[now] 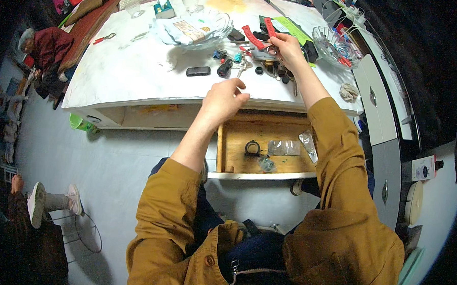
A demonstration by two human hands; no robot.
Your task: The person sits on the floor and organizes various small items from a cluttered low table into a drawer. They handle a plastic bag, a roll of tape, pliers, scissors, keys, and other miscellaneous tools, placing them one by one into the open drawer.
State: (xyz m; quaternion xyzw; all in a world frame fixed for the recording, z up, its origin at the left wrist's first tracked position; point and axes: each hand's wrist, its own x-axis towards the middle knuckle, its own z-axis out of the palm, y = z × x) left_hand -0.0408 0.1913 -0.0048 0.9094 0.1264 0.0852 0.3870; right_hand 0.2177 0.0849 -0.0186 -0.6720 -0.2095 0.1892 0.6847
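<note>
My right hand (287,49) is closed on a red strap (253,37) with pale printing, lifted over a pile of small items; its two lengths spread in a V. A metal ring (272,50) shows just under my fingers. My left hand (224,100) hovers by the table's front edge, fingers loosely bent, the thumb apart, nothing visible in it. Ahead of it lie keys (242,65), a dark key fob (224,68) and a black oblong case (198,71). Below, a wooden drawer (229,130) stands pulled out, holding a black ring, clear packets and a small bag.
On the white table (125,61), a glass bowl (218,25) holds plastic packages, and another bowl (334,48) of odds and ends sits at right. Red-handled pliers (104,38) lie far left. A grey cabinet (378,103) flanks the right side. Two people sit at left.
</note>
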